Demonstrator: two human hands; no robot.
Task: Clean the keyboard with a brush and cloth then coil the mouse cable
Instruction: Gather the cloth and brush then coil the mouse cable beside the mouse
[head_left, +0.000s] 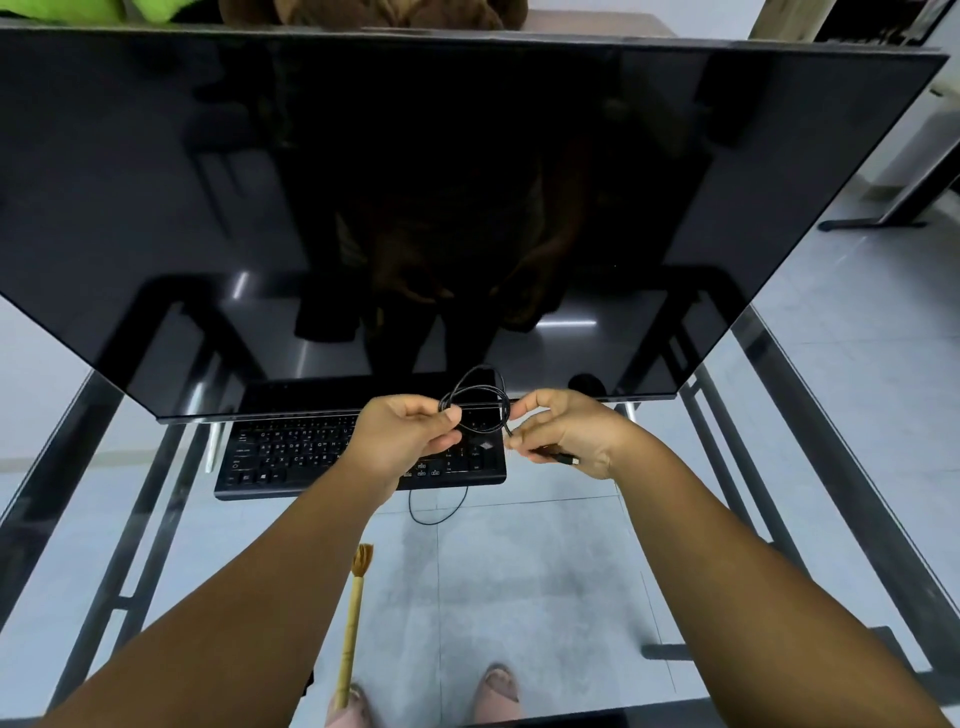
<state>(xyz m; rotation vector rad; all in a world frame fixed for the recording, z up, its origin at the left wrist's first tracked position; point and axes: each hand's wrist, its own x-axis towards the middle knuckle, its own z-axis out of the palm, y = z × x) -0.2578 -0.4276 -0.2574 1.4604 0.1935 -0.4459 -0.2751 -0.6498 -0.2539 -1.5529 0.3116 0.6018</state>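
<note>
Two or so loops of the black mouse cable (480, 397) sit in the air between the hands, above the right end of the keyboard (291, 452) and in front of the monitor's lower edge. Left hand (405, 441) pinches the bundle where the loops cross, thumb over curled fingers. Right hand (566, 434) pinches the free run of cable just right of the coil; the USB plug (569, 460) pokes out below its palm. Judgement: this is the coiling step, last part of the task, nearly done since only a short tail to the plug remains.

Next move likely calls for the right hand to feed that tail round onto the loops while the left holds the crossing tight; slack grip there and the coil springs open.

One more loop of cable (439, 506) hangs below the keyboard's near edge; whether it is the same lead cannot be told. Mouse possibly the dark shape (587, 384) far right under the screen, unclear.

Brush (353, 623) lies on the glass desk (545, 571), near side, between the forearms, bristles pointing far. No cloth visible. Big dark monitor (415, 182) crowds the far side, so little room above the coil. Feet show through the glass.
</note>
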